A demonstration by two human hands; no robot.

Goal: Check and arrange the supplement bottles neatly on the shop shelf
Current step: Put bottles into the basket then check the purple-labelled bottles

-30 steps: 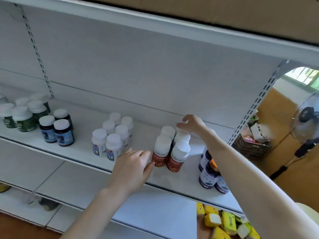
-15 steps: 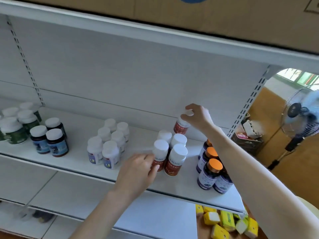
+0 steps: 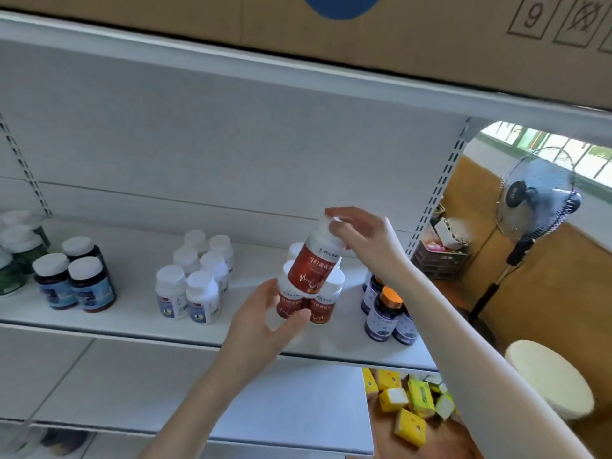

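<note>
The red-labelled white plastic supplement bottle (image 3: 313,263) was off the shelf. It was held in the air directly above the others of its kind and tilted so that its white cap leaned up and to the right. The right hand (image 3: 367,240) gripped it by the cap end, fingers curled over the top. That left the whole label bare and facing the viewer, which was probably the point, since the task calls for checking the bottles.

Below it, the cluster of matching red-labelled bottles (image 3: 323,309) stood upright near the front edge of the white metal shelf (image 3: 132,329). The left hand (image 3: 261,323) had its thumb and fingers curled round the lower body of the near-left bottle (image 3: 288,301) in that cluster, seemingly to steady it or line it up.

The shelf was sorted by kind, with gaps between the groups. To the left stood a block of white bottles with blue labels (image 3: 185,289), then dark bottles with white caps (image 3: 76,283), and green-labelled bottles (image 3: 20,246) at the far left. To the right stood dark purple-labelled bottles (image 3: 384,313), one of them showing an orange cap.

Small yellow boxes (image 3: 410,399) lay jumbled lower right. A brown cardboard carton (image 3: 430,44) sat on top of the unit, and a pedestal fan (image 3: 536,200) stood beyond it to the right.
</note>
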